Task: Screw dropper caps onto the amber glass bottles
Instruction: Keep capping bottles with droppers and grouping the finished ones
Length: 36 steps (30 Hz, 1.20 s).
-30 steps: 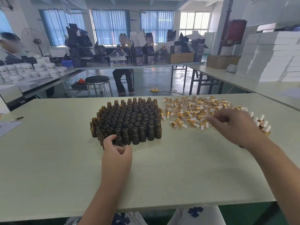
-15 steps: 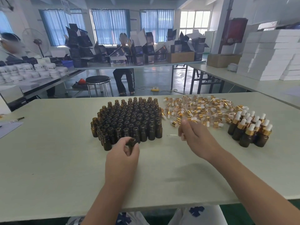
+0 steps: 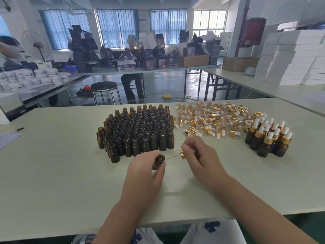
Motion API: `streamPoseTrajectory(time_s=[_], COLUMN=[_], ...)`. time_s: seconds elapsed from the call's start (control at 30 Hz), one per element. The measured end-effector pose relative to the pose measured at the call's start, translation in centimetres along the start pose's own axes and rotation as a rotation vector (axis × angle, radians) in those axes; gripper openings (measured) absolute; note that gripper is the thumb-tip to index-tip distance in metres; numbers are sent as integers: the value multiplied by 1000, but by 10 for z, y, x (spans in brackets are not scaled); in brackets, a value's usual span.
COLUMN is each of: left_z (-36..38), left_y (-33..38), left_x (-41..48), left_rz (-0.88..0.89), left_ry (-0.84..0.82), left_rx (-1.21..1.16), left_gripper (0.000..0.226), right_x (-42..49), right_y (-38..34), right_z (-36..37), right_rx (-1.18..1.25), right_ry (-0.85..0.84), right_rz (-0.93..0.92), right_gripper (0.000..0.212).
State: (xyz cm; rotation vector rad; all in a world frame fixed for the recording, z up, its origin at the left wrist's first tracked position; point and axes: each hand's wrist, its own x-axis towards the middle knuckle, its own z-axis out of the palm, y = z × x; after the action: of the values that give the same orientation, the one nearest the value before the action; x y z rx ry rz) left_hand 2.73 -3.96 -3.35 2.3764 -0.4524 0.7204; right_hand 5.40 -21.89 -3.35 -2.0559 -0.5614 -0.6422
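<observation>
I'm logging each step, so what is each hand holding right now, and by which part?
The left hand grips an amber bottle round its body, neck free. The right hand pinches a dropper cap by its top end.

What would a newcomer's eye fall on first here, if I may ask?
The dense block of open amber bottles at centre, with a loose pile of gold dropper caps to its right. In front, the left hand holds one bottle while the right hand aims a cap at it.
</observation>
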Motion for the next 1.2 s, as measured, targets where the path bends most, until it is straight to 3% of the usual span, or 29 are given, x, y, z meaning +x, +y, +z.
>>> streamPoseTrajectory(time_s=[0.13,0.63,1.2], left_z=[0,-1,0], left_y=[2,-2,-2], left_x=[-1,-1,-1], left_rz=[5,-49,-38], left_ry=[-32,-36,-94], left_rx=[-17,-56,-97], left_gripper=[26,27,29], right_x=[1,0,-1], right_y=[2,0,5], right_z=[-1,-2,3], right_rx=[36,52,18], right_ry=[89,90,-102], right_rz=[8,-75,-46], right_gripper=[6,7,11])
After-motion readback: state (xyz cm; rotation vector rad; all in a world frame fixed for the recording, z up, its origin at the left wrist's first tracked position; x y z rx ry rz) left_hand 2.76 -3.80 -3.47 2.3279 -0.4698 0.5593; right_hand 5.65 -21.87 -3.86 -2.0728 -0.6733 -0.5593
